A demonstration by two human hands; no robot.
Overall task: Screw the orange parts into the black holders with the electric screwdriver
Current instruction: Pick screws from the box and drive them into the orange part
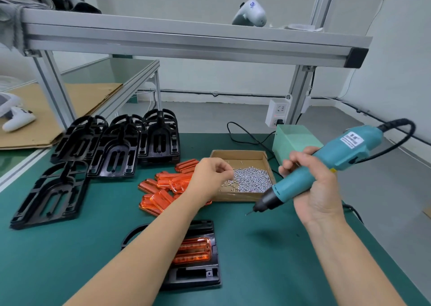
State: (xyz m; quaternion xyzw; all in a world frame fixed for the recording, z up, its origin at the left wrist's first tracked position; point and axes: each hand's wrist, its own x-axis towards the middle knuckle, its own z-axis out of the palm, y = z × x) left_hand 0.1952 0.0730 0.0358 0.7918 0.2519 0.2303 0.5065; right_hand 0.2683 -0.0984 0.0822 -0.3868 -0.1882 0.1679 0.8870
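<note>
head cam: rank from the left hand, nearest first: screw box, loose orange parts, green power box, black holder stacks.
From the left hand:
1. screw box, under its fingertips
2. loose orange parts, just left
3 and 4. green power box, right, and black holder stacks, left: too close to call

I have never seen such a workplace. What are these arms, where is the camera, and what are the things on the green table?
There is no machine: these are a person's two bare arms. The single picture comes from a camera on the person's head, looking forward and down.

The right hand grips a blue electric screwdriver, tip pointing down-left above the table. The left hand reaches to a cardboard box of small silver screws, fingers curled; whether it pinches a screw is not visible.

On the table lie stacks of black holders, a pile of loose orange parts, and, near the person, one holder with orange parts already seated in it.
</note>
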